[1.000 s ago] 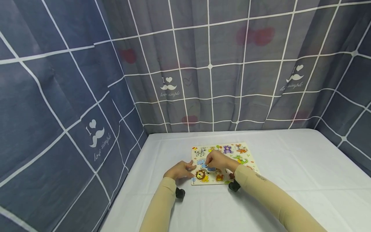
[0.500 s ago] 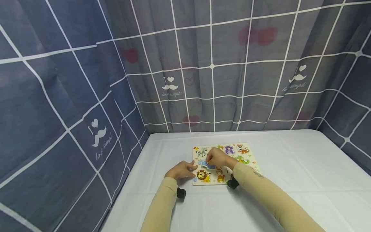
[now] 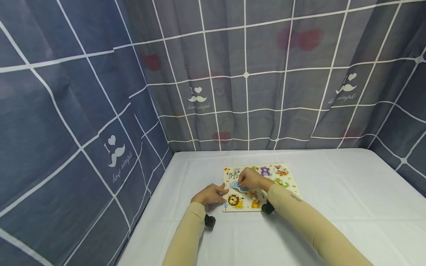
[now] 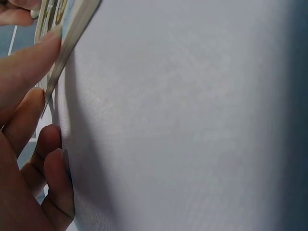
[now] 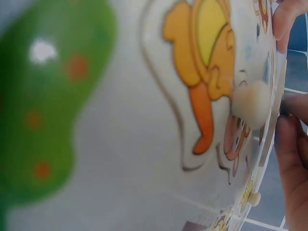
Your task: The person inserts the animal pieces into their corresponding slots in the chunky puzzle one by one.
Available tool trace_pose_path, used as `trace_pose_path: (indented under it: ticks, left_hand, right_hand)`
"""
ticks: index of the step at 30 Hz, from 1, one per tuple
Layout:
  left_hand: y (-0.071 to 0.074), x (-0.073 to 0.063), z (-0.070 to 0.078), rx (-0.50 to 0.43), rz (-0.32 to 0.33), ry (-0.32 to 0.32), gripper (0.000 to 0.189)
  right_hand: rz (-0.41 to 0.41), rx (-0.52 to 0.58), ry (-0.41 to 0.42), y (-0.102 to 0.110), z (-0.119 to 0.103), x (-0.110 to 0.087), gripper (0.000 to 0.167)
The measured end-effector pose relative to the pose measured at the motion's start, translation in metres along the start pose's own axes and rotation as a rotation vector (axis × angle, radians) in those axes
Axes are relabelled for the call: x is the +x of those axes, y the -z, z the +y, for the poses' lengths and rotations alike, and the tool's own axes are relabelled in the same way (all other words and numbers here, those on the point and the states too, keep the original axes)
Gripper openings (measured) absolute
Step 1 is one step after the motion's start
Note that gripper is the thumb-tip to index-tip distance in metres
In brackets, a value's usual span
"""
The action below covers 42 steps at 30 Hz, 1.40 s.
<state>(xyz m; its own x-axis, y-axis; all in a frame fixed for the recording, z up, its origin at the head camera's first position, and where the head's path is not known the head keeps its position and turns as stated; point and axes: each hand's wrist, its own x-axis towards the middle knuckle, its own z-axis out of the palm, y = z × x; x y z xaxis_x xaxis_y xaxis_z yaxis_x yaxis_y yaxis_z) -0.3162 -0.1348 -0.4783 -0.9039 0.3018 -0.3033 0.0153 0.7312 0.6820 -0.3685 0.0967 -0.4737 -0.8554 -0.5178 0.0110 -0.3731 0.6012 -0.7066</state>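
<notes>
A pale wooden puzzle board [image 3: 246, 207] with cartoon animals lies on the white cloth. With fingertips bunched together, my right hand [image 3: 252, 178] pinches a blue animal puzzle piece [image 3: 235, 186] over the board's left half; the fingers hide part of the piece and its top. In the right wrist view, the thumb and finger [image 5: 291, 144] meet just beyond the board's surface. My left hand [image 3: 209, 194] lies at the board's left edge with thumb and index finger spread. Its thumb [image 4: 33, 62] rests on the board edge in the left wrist view, other fingers against the cloth.
A lion piece [image 3: 234, 201] and a kangaroo piece [image 3: 254, 200] sit along the near side. Zebra [image 3: 233, 173], purple bear [image 3: 265, 171], tiger [image 3: 280, 170] and green crocodile [image 3: 281, 183] pictures surround the right hand. A grey gridded curtain [image 3: 229, 92] stands behind the table.
The right hand keeps hold of the blue piece, which has shifted slightly away from the near side. More of the kangaroo now shows below it. The left hand stays at the board's edge.
</notes>
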Motion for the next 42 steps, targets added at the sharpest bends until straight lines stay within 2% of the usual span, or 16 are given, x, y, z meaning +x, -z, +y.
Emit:
trace_pose_path:
  ticks: [12, 27, 42]
  left_hand:
    - [-0.001, 0.000, 0.001, -0.016, -0.003, -0.007, 0.048]
    - [-0.001, -0.002, 0.005, -0.014, -0.018, -0.050, 0.048]
    - [0.002, -0.003, 0.001, -0.012, -0.014, -0.049, 0.047]
  right_hand:
    - [0.003, -0.025, -0.019, -0.004, -0.004, 0.006, 0.010]
    - [0.022, -0.036, -0.035, -0.008, -0.002, 0.009, 0.009]
    - [0.003, -0.046, -0.047, -0.015, -0.005, 0.016, 0.011]
